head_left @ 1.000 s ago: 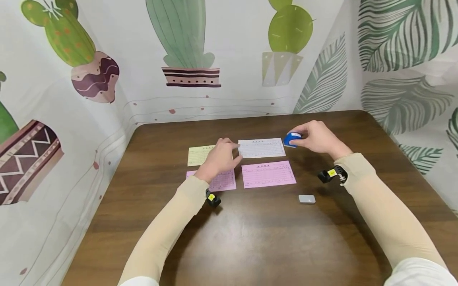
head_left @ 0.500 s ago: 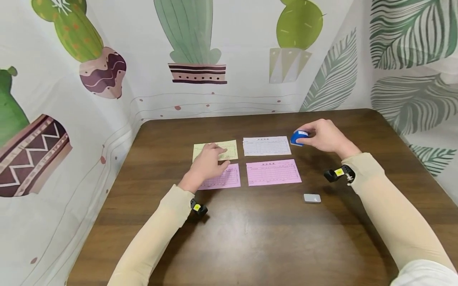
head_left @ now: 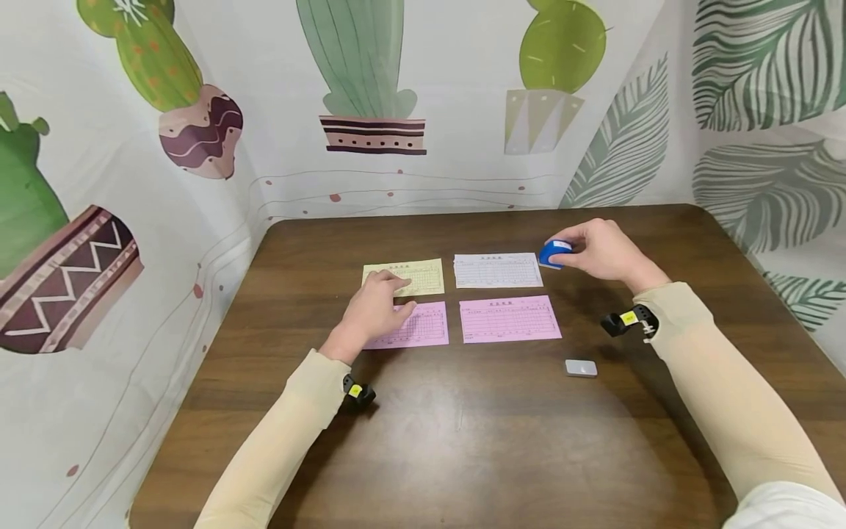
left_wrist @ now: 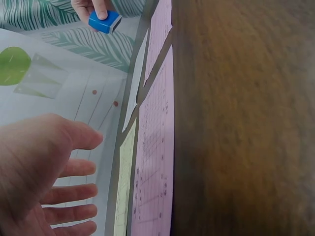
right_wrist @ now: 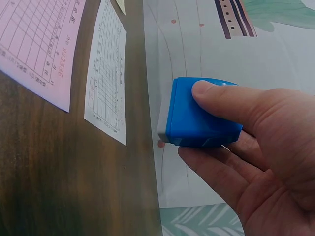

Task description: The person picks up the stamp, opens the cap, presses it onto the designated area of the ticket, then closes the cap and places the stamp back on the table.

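Note:
Near the back right of the table, my right hand [head_left: 598, 251] pinches a blue stamp [head_left: 554, 253] between thumb and fingers. The right wrist view shows the stamp [right_wrist: 203, 114] from the side, with a pale base facing the table. It is just beyond the right edge of a white printed slip [head_left: 499, 271]. My left hand [head_left: 373, 307] hovers with extended fingers over a yellow slip [head_left: 424, 277] and the left pink slip [head_left: 428, 327], partly covering both in the head view. In the left wrist view its fingers [left_wrist: 74, 192] hold nothing. A second pink slip [head_left: 510, 320] lies below the white one.
A small flat grey-white piece [head_left: 581, 369] lies on the brown wooden table [head_left: 502, 441], in front and right of the slips. Behind the table hangs a white cloth [head_left: 463, 169] printed with cacti and leaves. Each wrist carries a black camera.
My left hand has moved left and toward me, away from the white slip, uncovering more of the yellow slip. The right hand keeps its grip on the stamp. The head view has shifted slightly.

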Action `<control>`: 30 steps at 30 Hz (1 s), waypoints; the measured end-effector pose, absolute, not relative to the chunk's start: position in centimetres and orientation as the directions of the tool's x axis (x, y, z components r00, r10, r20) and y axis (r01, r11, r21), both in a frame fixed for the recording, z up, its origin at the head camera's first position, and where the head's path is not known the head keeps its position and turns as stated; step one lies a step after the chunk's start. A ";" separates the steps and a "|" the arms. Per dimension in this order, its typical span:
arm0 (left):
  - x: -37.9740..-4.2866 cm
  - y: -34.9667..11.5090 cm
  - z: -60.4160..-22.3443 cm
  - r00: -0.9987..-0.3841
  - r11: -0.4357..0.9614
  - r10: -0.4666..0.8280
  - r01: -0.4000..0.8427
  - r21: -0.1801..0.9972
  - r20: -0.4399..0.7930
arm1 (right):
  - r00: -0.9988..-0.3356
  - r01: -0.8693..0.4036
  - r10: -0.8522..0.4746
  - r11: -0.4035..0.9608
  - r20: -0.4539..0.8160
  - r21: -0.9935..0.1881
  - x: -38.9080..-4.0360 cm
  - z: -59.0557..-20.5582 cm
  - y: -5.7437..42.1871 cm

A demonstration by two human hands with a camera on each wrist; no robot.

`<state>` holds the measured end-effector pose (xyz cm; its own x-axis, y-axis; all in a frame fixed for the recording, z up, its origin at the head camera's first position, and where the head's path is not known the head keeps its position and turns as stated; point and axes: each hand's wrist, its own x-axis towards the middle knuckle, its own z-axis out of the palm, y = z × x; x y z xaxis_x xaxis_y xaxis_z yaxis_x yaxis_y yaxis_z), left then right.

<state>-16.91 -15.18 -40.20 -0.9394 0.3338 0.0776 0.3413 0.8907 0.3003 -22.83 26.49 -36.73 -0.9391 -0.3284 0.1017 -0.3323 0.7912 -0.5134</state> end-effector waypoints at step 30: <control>-14.0 -18.4 -41.7 -0.931 0.885 0.340 0.365 0.291 0.134 | -0.931 -0.355 -0.348 0.784 0.112 -0.509 -23.0 -36.6 25.7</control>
<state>-13.96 -18.36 -41.68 -0.9309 0.3397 0.1344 0.3648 0.8846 0.2906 -23.00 25.71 -36.59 -0.9308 -0.3480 0.1122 -0.3546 0.7840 -0.5095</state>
